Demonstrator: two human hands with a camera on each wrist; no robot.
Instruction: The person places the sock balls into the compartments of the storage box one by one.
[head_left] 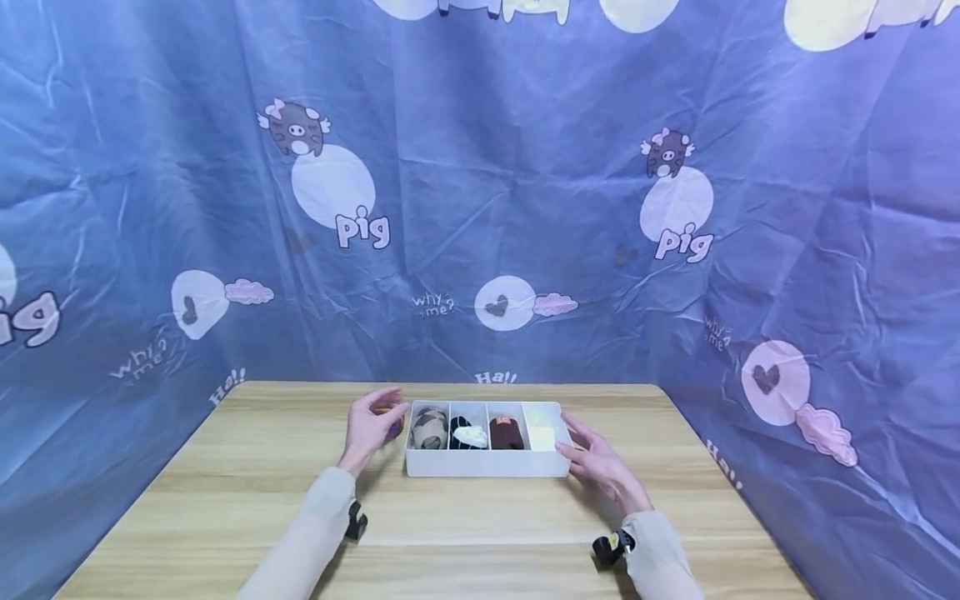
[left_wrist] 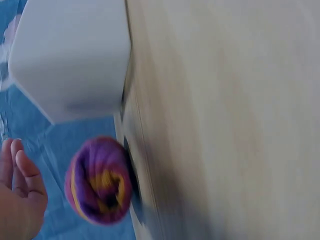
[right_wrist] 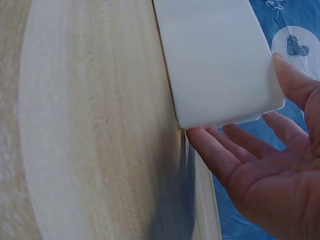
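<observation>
— Hands first: how are they placed?
— Left hand [head_left: 372, 425] is seen just left of the box [head_left: 487, 463], fingers loosely spread; nothing is gripped. A purple and yellow ball [left_wrist: 98, 180] is shown beside it, close to the fingers [left_wrist: 22, 167]; whether it is touched cannot be told.
— And the right?
— Right hand [head_left: 597, 460] is laid open against the box's right end, fingers [right_wrist: 220, 157] straight along its wall.
— Where is the box?
— It is set on the table [head_left: 225, 500], at the middle, toward the far edge. Four compartments are seen: a grey-brown roll [head_left: 428, 427] at the left, then a black and white one [head_left: 468, 434], a dark brown one [head_left: 506, 432], and a pale item [head_left: 542, 435] at the right.
</observation>
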